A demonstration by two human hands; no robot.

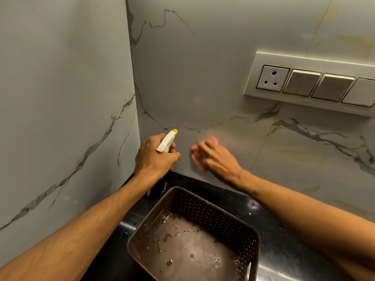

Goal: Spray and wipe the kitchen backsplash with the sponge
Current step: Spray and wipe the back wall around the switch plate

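Nearest the camera, a brown perforated basket [203,207] sits on the black surface [284,250]; water droplets lie on its floor; both bare forearms reach past it, one on each side.

Beyond the basket's far left corner, the left hand [156,157] grips the spray bottle [166,144]; its fingers curl round the neck below the white trigger head; the yellow nozzle points up toward the wall; the dark bottle body stands on or just above the surface, contact not discernible.

To the right of the bottle, the right hand [217,157] presses the pink sponge [195,154] flat against the backsplash [203,88]; the fingers lie fairly straight and spread over the sponge; hand and sponge are motion-blurred; the sponge sits low on the marble-patterned panel, just above the surface edge and near the corner with the side wall [60,98].

Farther up and to the right, a switch panel [312,84] with one socket and several rockers is mounted on the backsplash.
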